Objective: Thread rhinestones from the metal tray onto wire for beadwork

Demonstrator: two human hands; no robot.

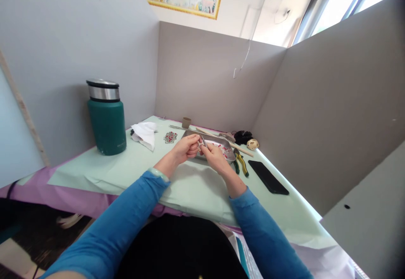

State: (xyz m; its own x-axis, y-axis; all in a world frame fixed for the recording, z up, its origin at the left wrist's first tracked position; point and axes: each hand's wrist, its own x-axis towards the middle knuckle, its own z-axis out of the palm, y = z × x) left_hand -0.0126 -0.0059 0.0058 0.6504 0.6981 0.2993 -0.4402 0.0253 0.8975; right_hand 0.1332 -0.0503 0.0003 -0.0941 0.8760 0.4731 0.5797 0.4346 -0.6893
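Note:
My left hand [187,147] is closed in a pinch over the near left part of a shallow metal tray [230,157]. Whatever its fingertips hold is too small to make out. Close beside it, my right hand [215,156] grips a slim grey metal tool [204,141], whose exact kind I cannot tell; its tip points at the left fingertips. Small red and white pieces [224,149] lie in the tray, partly hidden behind my hands. To the left of the tray sits a small heap of red and silver beaded pieces [170,137].
Yellow-and-green pliers [243,165] and a black phone [268,177] lie at the right. A wooden stick [242,149] rests behind the tray, near a small brown cup [186,122]. White tissue [145,134] and a green flask [107,123] stand left. Grey partitions [211,76] enclose the table.

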